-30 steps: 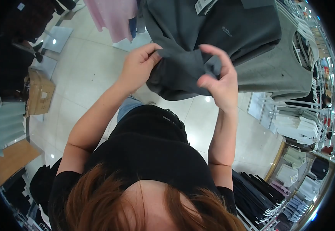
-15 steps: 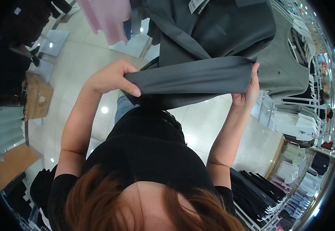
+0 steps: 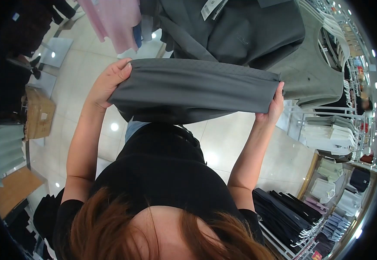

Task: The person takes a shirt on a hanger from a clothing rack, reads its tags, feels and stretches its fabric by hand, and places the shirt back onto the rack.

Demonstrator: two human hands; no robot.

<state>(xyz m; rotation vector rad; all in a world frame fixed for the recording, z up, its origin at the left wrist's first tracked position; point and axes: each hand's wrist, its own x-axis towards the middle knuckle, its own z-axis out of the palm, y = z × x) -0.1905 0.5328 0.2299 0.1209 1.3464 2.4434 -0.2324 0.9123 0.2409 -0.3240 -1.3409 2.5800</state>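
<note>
A smooth dark grey garment (image 3: 192,89) is stretched sideways in front of my body as a broad folded band. My left hand (image 3: 112,81) grips its left end, thumb on top near the upper edge. At the opposite end my right hand (image 3: 273,104) is closed on the corner, with the fingers partly hidden behind the cloth. Just beyond the band hangs more dark grey cloth (image 3: 244,34) with a small logo and a white tag (image 3: 212,8). Whether it joins the held band is hidden.
A grey-green top (image 3: 316,73) hangs on white hangers at the right. Pink clothing (image 3: 117,26) hangs at the upper left. A cardboard box (image 3: 40,113) stands on the left. Dark trousers (image 3: 283,216) hang on a lower right rack, above the tiled floor (image 3: 223,143).
My left hand has moved left and up, taking hold farther along the cloth. The band is now wider and flatter between my hands. My right hand has come slightly lower and left.
</note>
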